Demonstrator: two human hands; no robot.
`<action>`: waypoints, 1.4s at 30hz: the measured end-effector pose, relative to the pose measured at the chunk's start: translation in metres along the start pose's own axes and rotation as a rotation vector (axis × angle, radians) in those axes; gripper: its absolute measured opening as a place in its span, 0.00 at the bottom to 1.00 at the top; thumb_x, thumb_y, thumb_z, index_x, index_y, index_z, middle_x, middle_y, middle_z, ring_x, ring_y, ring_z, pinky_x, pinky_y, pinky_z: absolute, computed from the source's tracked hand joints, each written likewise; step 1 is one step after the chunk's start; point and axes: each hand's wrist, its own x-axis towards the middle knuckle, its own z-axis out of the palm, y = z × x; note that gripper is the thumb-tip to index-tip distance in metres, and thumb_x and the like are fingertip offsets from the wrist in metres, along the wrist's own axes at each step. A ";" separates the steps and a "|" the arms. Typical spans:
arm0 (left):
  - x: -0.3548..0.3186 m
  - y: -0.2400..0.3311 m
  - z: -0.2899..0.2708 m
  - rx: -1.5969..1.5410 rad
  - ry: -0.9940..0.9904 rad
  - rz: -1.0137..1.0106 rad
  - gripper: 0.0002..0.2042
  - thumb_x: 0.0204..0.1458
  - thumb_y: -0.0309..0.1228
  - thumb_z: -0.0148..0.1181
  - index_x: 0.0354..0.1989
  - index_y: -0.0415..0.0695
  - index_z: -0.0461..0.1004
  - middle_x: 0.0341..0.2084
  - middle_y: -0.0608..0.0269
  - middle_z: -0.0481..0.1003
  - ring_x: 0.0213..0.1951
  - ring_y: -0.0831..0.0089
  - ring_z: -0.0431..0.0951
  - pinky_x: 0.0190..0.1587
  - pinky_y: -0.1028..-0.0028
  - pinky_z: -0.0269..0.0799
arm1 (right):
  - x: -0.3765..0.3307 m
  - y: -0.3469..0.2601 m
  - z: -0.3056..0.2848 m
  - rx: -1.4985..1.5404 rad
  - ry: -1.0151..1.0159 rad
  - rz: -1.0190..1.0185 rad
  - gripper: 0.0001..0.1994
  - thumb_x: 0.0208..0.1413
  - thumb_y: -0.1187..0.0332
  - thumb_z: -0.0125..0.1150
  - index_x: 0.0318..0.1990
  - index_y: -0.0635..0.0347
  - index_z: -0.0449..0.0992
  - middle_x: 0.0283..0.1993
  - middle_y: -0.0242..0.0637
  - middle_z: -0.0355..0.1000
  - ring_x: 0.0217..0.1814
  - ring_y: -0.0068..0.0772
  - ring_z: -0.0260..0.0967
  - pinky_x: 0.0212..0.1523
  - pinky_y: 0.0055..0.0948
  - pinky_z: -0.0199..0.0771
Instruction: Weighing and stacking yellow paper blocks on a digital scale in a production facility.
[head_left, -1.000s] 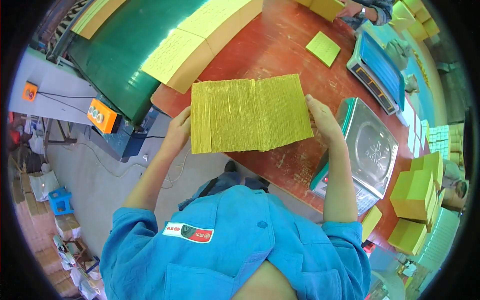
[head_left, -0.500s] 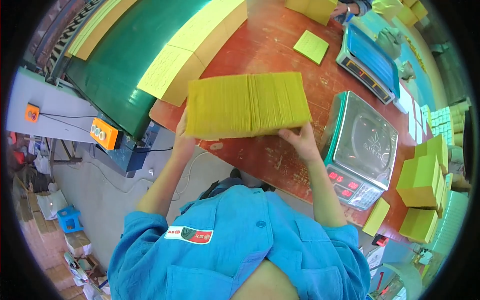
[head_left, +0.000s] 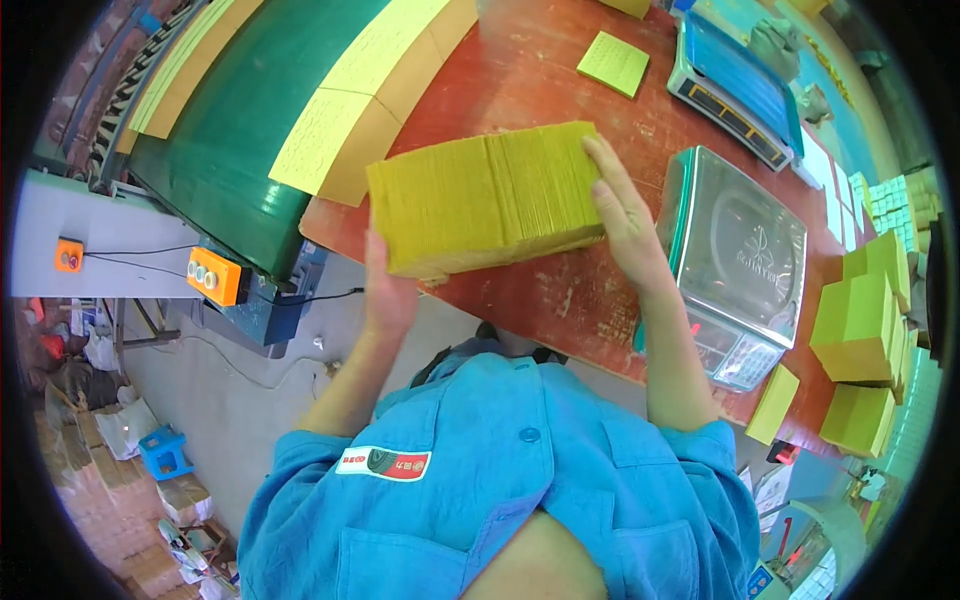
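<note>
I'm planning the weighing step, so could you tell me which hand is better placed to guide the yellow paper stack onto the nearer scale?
Probably the right hand: it presses the stack's end nearest the scale. The left hand supports the far end.

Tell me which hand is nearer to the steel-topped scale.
Right. The right hand grips the right end of the yellow paper stack, just beside the steel-topped scale. The left hand supports the stack's left end, on the far side from it.
</note>
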 end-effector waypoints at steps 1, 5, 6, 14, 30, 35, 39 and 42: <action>-0.002 -0.009 0.011 -0.015 0.038 0.022 0.29 0.66 0.51 0.31 0.66 0.42 0.55 0.64 0.60 0.61 0.65 0.67 0.59 0.65 0.63 0.52 | 0.001 0.003 0.001 0.005 0.000 -0.089 0.23 0.65 0.66 0.44 0.66 0.61 0.60 0.73 0.49 0.48 0.76 0.40 0.42 0.72 0.33 0.40; 0.001 -0.011 0.018 0.020 0.029 0.025 0.28 0.65 0.50 0.32 0.67 0.44 0.54 0.65 0.61 0.59 0.66 0.67 0.57 0.66 0.64 0.51 | -0.003 0.014 0.005 0.033 0.079 -0.021 0.22 0.65 0.67 0.44 0.66 0.60 0.61 0.73 0.48 0.50 0.76 0.38 0.43 0.72 0.32 0.41; 0.003 -0.008 0.017 0.016 0.030 0.023 0.28 0.65 0.50 0.32 0.67 0.44 0.54 0.65 0.61 0.59 0.66 0.67 0.57 0.66 0.64 0.51 | -0.003 0.015 0.002 0.061 0.094 -0.019 0.22 0.65 0.67 0.44 0.66 0.60 0.61 0.72 0.47 0.50 0.76 0.38 0.43 0.72 0.32 0.41; 0.004 0.009 0.004 -0.188 -0.019 -0.006 0.27 0.65 0.45 0.35 0.68 0.42 0.52 0.65 0.60 0.59 0.66 0.65 0.58 0.68 0.63 0.47 | -0.005 0.005 -0.013 0.063 0.029 -0.012 0.26 0.67 0.59 0.43 0.69 0.59 0.54 0.73 0.47 0.49 0.75 0.38 0.44 0.72 0.34 0.43; 0.009 -0.050 -0.061 0.431 0.038 0.109 0.14 0.62 0.29 0.45 0.51 0.34 0.69 0.54 0.54 0.67 0.54 0.66 0.67 0.58 0.69 0.61 | -0.037 0.053 0.037 0.764 0.406 0.153 0.17 0.65 0.65 0.45 0.55 0.66 0.70 0.58 0.39 0.69 0.59 0.34 0.66 0.57 0.33 0.66; 0.007 -0.039 -0.060 0.421 -0.046 -0.005 0.15 0.62 0.30 0.44 0.51 0.32 0.69 0.53 0.55 0.67 0.51 0.67 0.68 0.55 0.66 0.64 | -0.053 0.052 0.037 0.716 0.289 0.172 0.20 0.65 0.69 0.43 0.61 0.68 0.65 0.61 0.35 0.66 0.65 0.27 0.59 0.65 0.26 0.53; 0.002 -0.038 -0.069 0.479 0.002 0.047 0.14 0.60 0.27 0.47 0.51 0.33 0.70 0.51 0.52 0.70 0.51 0.61 0.70 0.54 0.64 0.65 | -0.055 0.069 0.037 0.625 0.307 0.237 0.20 0.66 0.67 0.44 0.61 0.68 0.65 0.62 0.37 0.65 0.66 0.28 0.58 0.66 0.28 0.53; 0.010 -0.030 -0.085 0.821 0.003 0.097 0.14 0.57 0.25 0.49 0.51 0.36 0.71 0.49 0.47 0.72 0.52 0.53 0.70 0.55 0.63 0.65 | -0.052 0.082 0.030 0.632 0.345 0.133 0.20 0.66 0.67 0.44 0.62 0.68 0.64 0.63 0.39 0.65 0.66 0.29 0.58 0.66 0.28 0.53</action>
